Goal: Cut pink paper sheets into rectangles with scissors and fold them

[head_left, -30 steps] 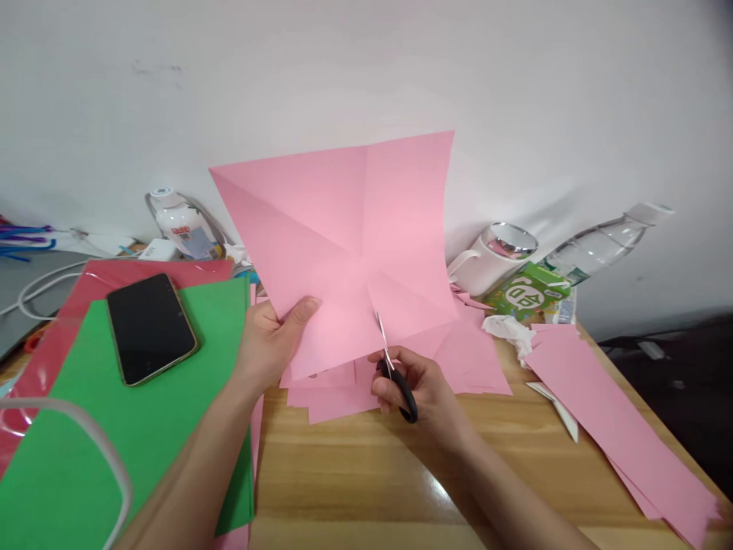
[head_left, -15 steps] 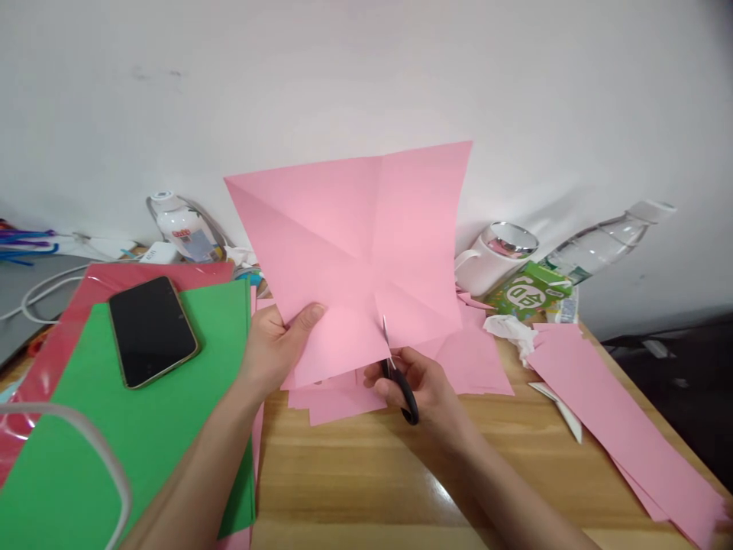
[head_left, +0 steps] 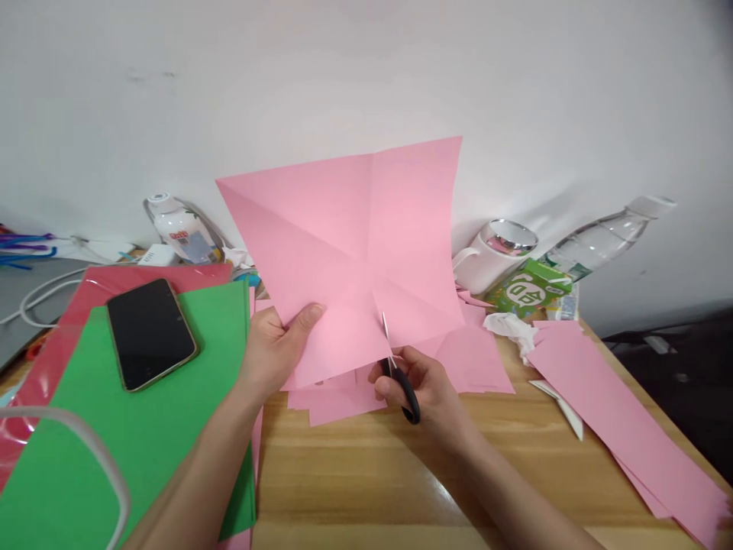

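Observation:
A creased sheet of pink paper (head_left: 321,237) is held up at the middle, tilted toward me. My left hand (head_left: 280,340) pinches its lower left part, thumb on the front and fingers hidden behind. My right hand (head_left: 427,386) grips black-handled scissors (head_left: 408,393) at the sheet's lower edge. One blade lies in front of the paper along a slit that runs up toward the centre creases; the other blade is hidden behind it. Under the raised sheet, more pink paper pieces (head_left: 343,401) lie on the wooden table (head_left: 343,481).
At left, a phone (head_left: 152,332) rests on green paper (head_left: 188,428) over a red plastic-wrapped pack (head_left: 62,336). A white bottle (head_left: 186,233) stands behind. To the right are a mug (head_left: 486,256), a green box (head_left: 527,290), a clear bottle (head_left: 607,237), crumpled tissue (head_left: 512,330) and pink strips (head_left: 618,420).
The upper part of the pink sheet has shifted slightly left. The scissors remain at the slit, with their visible blade turned a little. My left hand has hardly moved.

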Motion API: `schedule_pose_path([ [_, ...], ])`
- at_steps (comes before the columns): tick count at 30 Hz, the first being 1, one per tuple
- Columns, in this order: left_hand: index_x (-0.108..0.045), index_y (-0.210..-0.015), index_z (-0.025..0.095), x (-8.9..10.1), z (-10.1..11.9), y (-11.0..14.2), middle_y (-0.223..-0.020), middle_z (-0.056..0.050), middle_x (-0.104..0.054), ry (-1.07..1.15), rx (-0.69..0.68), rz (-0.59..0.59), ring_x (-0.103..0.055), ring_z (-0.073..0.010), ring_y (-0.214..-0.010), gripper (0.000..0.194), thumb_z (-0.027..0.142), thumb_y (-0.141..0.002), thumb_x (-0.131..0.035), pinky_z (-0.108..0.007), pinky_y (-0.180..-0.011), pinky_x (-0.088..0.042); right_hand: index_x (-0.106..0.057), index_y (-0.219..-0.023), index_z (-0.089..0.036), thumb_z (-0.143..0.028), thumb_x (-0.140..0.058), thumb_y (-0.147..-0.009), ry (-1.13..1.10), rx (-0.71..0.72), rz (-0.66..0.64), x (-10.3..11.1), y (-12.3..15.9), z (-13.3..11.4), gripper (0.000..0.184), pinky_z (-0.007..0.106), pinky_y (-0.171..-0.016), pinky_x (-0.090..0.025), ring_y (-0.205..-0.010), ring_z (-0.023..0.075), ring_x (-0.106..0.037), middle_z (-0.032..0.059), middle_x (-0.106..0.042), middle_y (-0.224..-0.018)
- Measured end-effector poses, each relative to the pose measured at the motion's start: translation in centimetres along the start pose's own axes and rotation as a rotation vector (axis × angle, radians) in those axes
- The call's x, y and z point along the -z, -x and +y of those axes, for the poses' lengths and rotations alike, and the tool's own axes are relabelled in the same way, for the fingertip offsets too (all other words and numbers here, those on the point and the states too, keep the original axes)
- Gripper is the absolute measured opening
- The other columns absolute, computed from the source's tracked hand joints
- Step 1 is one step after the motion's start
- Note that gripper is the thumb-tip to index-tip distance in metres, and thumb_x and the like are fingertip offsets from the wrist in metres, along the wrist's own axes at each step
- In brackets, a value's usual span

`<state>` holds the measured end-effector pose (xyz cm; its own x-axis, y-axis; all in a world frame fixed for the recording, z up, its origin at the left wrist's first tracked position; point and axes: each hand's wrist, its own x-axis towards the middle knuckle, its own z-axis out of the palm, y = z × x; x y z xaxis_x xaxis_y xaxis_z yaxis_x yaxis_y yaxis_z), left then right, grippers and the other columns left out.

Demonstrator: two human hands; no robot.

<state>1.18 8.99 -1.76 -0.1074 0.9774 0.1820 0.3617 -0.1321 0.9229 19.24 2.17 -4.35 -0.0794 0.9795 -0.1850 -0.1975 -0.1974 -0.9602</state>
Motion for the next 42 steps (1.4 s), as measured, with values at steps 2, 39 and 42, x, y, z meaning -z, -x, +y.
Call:
schedule_pose_path([
  [2, -0.058, -0.056, 0.016, 0.0, 0.05, 0.01, -0.053, 0.002, -0.049, 0.006, -0.001, -0.007, -0.045, -0.012, -0.053, 0.03, 0.042, -0.07, -0.062, -0.024, -0.046, -0.038, -0.057, -0.078, -0.017, -0.027, -0.074, -0.066, -0.004, -0.007, -0.002, 0.0, -0.02, -0.02, 0.023, 0.023, -0.053, -0.036, -0.057, 0.0097, -0.048, -0.0018, -0.058, -0.067],
  [39, -0.063, -0.058, 0.014, -0.04, 0.28, 0.09, -0.054, 0.002, -0.053, 0.029, 0.02, -0.032, -0.046, -0.0115, -0.054, 0.029, 0.041, -0.069, -0.063, -0.023, -0.049, -0.039, -0.062, -0.078, -0.015, -0.024, -0.074, -0.065, 0.041, 0.046, 0.034, 0.17, -0.16, 0.47, 0.02, 0.023, -0.062, -0.046, -0.067, 0.0124, -0.059, 0.002, -0.065, -0.072],
  [42, -0.064, -0.06, 0.014, -0.11, 0.31, 0.1, -0.058, 0.001, -0.056, 0.055, 0.025, -0.044, -0.049, -0.0124, -0.057, 0.028, 0.041, -0.069, -0.064, -0.023, -0.05, -0.04, -0.064, -0.083, -0.014, -0.026, -0.075, -0.065, 0.033, 0.043, 0.016, 0.23, -0.13, 0.46, 0.024, 0.025, -0.067, -0.047, -0.071, 0.0147, -0.061, 0.0054, -0.068, -0.079],
])
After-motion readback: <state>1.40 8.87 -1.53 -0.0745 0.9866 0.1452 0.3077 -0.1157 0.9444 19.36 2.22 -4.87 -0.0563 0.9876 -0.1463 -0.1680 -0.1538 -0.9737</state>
